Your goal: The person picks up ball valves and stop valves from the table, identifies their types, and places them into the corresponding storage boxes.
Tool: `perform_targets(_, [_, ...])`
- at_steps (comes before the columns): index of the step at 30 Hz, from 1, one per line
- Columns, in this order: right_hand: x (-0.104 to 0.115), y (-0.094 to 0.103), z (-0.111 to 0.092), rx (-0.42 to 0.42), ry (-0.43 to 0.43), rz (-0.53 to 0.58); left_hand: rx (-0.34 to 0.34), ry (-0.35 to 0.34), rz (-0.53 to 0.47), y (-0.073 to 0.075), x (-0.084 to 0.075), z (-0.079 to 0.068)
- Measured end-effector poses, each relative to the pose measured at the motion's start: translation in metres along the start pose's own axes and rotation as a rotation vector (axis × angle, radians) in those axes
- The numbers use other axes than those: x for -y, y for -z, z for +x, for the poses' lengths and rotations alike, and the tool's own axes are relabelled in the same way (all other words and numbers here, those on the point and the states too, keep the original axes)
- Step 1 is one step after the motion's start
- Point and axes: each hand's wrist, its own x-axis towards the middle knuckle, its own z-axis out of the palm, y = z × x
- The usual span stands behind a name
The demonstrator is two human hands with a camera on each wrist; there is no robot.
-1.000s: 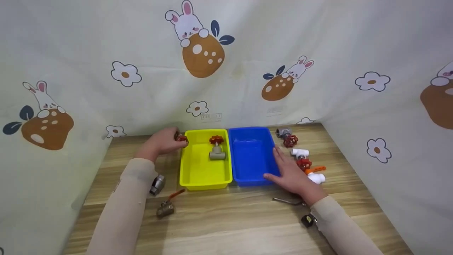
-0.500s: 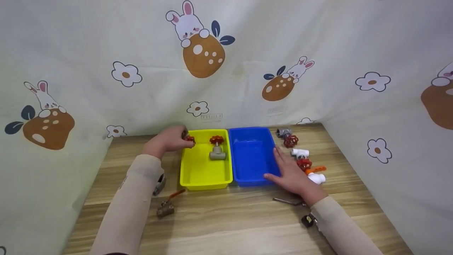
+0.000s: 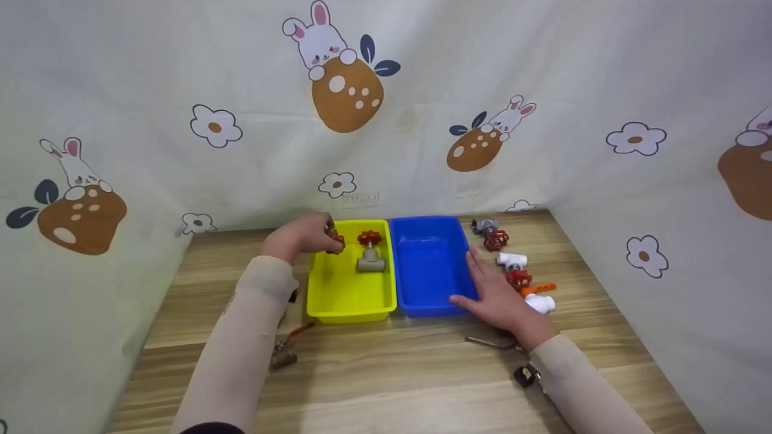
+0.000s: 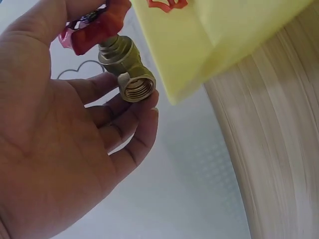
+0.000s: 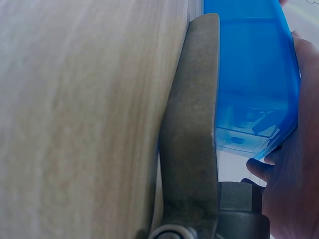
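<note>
Small boxed print (image 3: pixel 360 198) on backdrop (image 3: pixel 259 66) is too faint to be read; pale label (image 3: pixel 526 374) on black fitting (image 3: pixel 522 378), near right, likewise illegible. Vs. 1.0 s ago, red-wheeled brass valve (image 4: pixel 118 52) has been moved right by L hand (image 3: pixel 304 232), from left rim to over far-left part of yellow tray (image 3: pixel 344 295); it's gripped w/ fingers curled round it. In same tray, 1 beige valve (image 3: pixel 370 260) hasn't been shifted. R hand (image 3: pixel 497 298) unmoved: fingers straight, rested on blue tray's (image 3: pixel 429 271) right rim, nothing grasped.
</note>
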Motion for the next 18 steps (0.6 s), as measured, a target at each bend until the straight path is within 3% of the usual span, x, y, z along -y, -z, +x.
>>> perform_targets(10, [0.0, 0.0, -0.001, 0.004, -0.01, -0.007, 0.039, 0.067, -0.026, -0.002, -0.01, 0.011])
perform_targets(18, [0.001, 0.001, 0.0, 0.01, -0.004, -0.001, 0.022, 0.064, -0.003, -0.008, -0.014, 0.016])
